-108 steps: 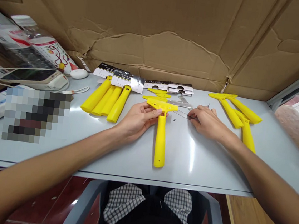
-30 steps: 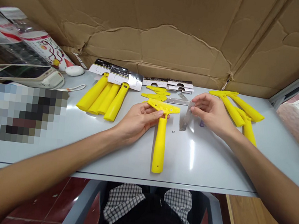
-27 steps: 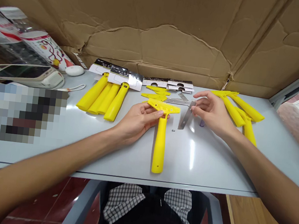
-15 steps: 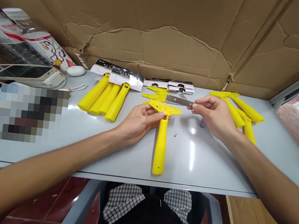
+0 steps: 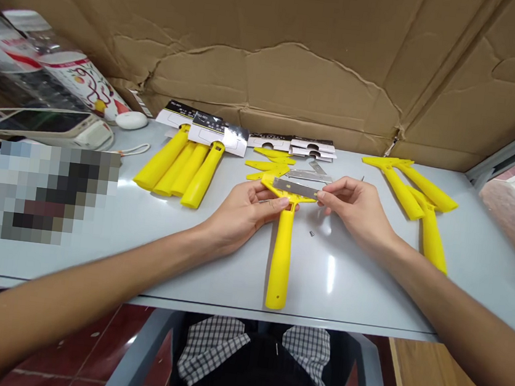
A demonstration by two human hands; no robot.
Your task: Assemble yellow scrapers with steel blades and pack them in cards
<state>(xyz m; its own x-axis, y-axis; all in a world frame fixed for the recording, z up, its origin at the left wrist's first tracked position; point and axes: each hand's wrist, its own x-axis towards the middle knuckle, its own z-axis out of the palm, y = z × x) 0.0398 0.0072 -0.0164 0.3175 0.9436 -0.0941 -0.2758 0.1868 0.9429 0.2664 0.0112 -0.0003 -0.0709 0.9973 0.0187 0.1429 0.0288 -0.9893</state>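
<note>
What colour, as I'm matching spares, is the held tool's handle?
The handle is yellow, clearest in the head view.

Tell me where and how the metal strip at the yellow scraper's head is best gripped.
Probably its right end, pinched across the flat faces from the right: the metal strip is narrow and flat, and the right hand holds it there. Its other end overlaps the head of the yellow scraper in the left hand, so access there looks tighter.
</note>
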